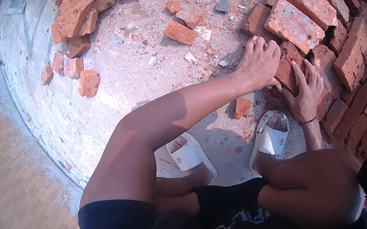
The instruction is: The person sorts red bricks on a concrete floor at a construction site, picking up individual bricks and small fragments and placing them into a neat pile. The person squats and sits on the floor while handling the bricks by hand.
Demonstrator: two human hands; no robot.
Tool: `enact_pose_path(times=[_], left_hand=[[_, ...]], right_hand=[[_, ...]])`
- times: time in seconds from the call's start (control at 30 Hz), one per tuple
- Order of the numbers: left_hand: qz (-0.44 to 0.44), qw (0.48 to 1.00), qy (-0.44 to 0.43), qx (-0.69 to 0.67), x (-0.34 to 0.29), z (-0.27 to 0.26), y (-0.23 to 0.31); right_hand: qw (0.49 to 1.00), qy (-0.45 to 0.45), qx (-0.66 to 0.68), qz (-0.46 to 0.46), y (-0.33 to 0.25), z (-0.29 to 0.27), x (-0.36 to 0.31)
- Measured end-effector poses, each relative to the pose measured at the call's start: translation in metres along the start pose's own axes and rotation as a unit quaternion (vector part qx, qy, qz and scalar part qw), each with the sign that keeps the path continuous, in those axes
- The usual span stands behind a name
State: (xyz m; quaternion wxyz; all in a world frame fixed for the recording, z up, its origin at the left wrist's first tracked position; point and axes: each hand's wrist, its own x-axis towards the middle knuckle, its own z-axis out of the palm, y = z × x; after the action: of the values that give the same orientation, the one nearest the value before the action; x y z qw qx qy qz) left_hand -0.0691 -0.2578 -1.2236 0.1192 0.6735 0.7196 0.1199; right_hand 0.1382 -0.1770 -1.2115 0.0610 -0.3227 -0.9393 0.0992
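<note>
A reddish brick lies at the near left edge of a brick pile, with both my hands on it. My left hand has its fingers curled over the brick's left side, knuckles up. From the near right, my right hand grips the same brick, thumb on the left and fingers along its right side; a dark beaded bracelet circles that wrist. Just beyond it leans a larger brick with a pale, mortar-marked face. The brick's underside and some of my fingertips are hidden.
Stacked bricks rise along the right side. A broken brick piece lies near my feet in white sandals. More bricks are heaped at the far left, and a loose brick rests on the rubble-strewn concrete.
</note>
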Motion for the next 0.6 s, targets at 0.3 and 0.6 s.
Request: enact_pose_path(times=[0.3, 0.6], left_hand=[[-0.076, 0.951, 0.299, 0.012, -0.021, -0.105, -0.235], [-0.35, 0.884, 0.102, 0.292, -0.175, -0.204, -0.463]], right_hand=[[0.993, 0.025, 0.099, -0.053, -0.008, -0.021, -0.013], [0.935, -0.128, 0.318, -0.089, -0.029, -0.01, -0.024]])
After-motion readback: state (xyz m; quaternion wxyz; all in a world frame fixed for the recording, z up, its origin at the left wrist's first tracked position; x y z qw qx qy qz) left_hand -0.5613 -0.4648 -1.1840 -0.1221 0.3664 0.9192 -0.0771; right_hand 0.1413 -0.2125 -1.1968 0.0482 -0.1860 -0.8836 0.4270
